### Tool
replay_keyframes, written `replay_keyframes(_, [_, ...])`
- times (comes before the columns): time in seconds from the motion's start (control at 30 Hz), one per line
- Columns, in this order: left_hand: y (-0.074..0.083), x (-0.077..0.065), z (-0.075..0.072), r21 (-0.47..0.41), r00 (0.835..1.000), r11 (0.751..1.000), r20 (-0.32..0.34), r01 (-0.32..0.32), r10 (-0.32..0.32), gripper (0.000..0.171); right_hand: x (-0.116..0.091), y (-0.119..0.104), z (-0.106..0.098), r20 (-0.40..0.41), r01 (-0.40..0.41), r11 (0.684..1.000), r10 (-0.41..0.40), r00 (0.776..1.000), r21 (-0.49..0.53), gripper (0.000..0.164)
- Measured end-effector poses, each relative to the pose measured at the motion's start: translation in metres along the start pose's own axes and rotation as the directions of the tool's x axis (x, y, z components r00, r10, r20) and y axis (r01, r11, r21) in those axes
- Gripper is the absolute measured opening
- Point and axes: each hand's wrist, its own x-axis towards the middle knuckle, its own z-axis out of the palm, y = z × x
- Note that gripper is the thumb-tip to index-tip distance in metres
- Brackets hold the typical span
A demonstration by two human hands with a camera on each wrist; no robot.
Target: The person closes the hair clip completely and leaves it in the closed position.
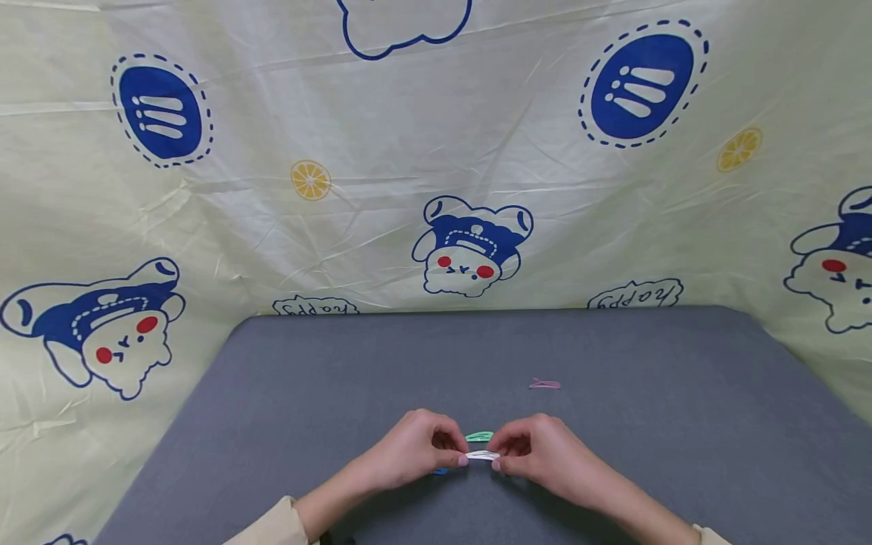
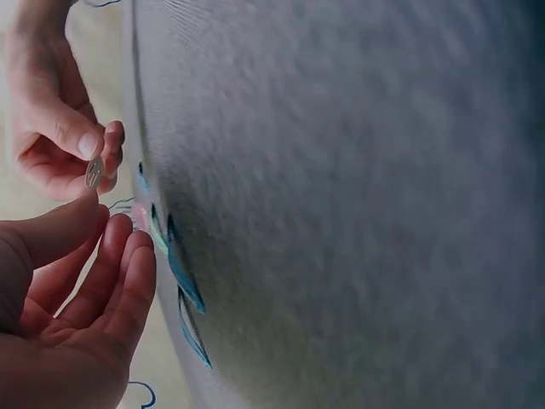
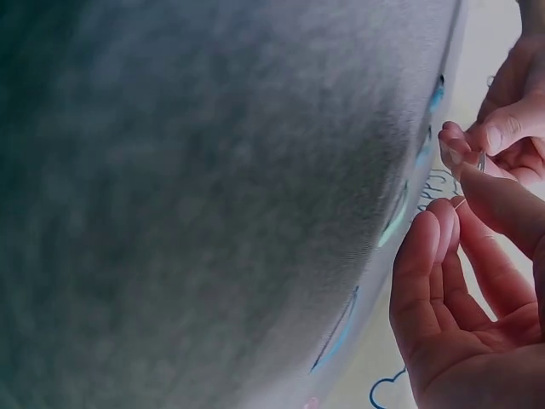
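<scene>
A white snap hair clip (image 1: 482, 455) is held up between both hands, above the table. My left hand (image 1: 424, 443) pinches its left end between thumb and fingertips, and my right hand (image 1: 545, 456) pinches the right end. The clip (image 2: 94, 173) also shows small between the thumbs in the left wrist view. Just behind it on the table lies a green hair clip (image 1: 480, 437). A blue hair clip (image 1: 441, 471) peeks out below the left hand, mostly hidden. In the left wrist view, several blue clips (image 2: 183, 268) lie past the fingers.
Farther back on the grey table (image 1: 327, 371) lies a pink hair clip (image 1: 545, 384). Behind the table's back edge hangs a pale curtain (image 1: 381, 250) with blue cartoon prints. A blue clip (image 3: 336, 332) lies on the table in the right wrist view.
</scene>
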Motion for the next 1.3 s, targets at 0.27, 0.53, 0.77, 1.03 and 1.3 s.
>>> replay_keyframes(0.27, [-0.003,0.007,-0.001,0.086,0.998,0.996,0.060,-0.009,0.004,0.006,0.007,0.008,-0.001,0.046,0.006,1.000,-0.007,0.999,0.012,0.010])
replay_keyframes(0.53, [-0.005,0.009,0.001,0.103,0.998,0.994,0.052,-0.026,0.020,0.010,0.012,0.013,-0.002,0.089,-0.027,1.000,0.026,0.996,0.011,0.009])
replay_keyframes(0.77, [-0.005,0.010,0.005,0.099,0.999,0.995,0.048,-0.014,0.010,0.013,0.012,0.015,-0.001,0.088,-0.015,1.000,0.016,0.996,-0.013,0.010])
replay_keyframes(1.03, [-0.002,0.010,0.011,0.216,0.999,0.976,0.008,-0.042,0.041,0.015,0.012,0.014,0.002,0.073,-0.015,0.999,0.019,0.997,-0.044,0.012])
replay_keyframes(1.3, [-0.001,0.009,0.011,0.230,0.999,0.972,0.010,-0.049,0.048,0.013,0.011,0.014,0.000,0.096,-0.013,0.999,0.018,0.995,-0.049,0.012])
